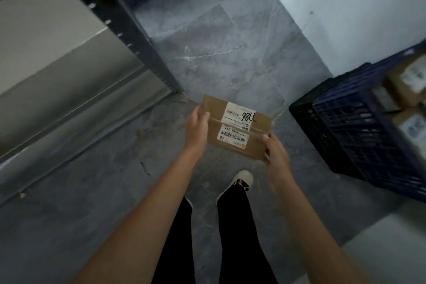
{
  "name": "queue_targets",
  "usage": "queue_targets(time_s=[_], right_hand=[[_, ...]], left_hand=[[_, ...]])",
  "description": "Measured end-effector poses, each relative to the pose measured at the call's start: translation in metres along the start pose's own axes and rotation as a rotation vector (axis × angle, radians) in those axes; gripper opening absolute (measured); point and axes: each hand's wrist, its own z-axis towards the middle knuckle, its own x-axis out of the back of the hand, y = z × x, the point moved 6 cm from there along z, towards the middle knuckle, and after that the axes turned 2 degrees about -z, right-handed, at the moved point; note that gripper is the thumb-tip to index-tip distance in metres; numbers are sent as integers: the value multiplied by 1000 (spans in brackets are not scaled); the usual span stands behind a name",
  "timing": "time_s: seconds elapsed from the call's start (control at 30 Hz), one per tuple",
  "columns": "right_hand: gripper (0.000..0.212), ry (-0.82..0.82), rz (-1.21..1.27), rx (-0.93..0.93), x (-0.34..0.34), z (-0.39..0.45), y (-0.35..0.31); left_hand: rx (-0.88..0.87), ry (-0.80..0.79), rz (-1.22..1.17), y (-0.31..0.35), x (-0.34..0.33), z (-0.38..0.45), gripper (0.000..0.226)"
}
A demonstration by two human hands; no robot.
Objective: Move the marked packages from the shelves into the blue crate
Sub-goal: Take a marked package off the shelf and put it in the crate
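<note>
Both hands, left hand (196, 127) and right hand (275, 150), grip the package (235, 126) (marked), beside the blue crate (359, 127).

You hold a cardboard package (235, 125) above the grey floor (219, 53), left hand (196, 131) and right hand (275, 153) gripping opposite ends; a blue crate (359, 131) stands to your right.

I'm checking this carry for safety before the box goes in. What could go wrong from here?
1. The left hand and right hand hold the cardboard package only at opposite edges above the floor, so it might slip and drop.
2. The blue crate already holds packages, so this one may land unevenly on top.
3. The picture is blurred towards the crate, which hints at a quick turn; a foot could catch the crate's corner.
</note>
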Motion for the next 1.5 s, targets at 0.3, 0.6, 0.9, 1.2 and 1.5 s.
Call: queue_targets(time_s=[0.3, 0.6, 0.9, 1.2, 1.5], right_hand=[[22, 225, 153, -11, 186, 25, -65], [36, 440, 494, -69, 277, 43, -92], [37, 660, 695, -80, 373, 43, -93], [14, 691, 681, -188, 500, 78, -61], [16, 496, 574, -280, 561, 155, -38]], left_hand=[[-42, -248, 110, 80, -205, -29, 35], [-99, -659, 311, 159, -356, -27, 32], [-21, -871, 492, 163, -491, -71, 33], [125, -815, 561, 109, -594, -100, 55], [117, -672, 594, 58, -647, -84, 46]])
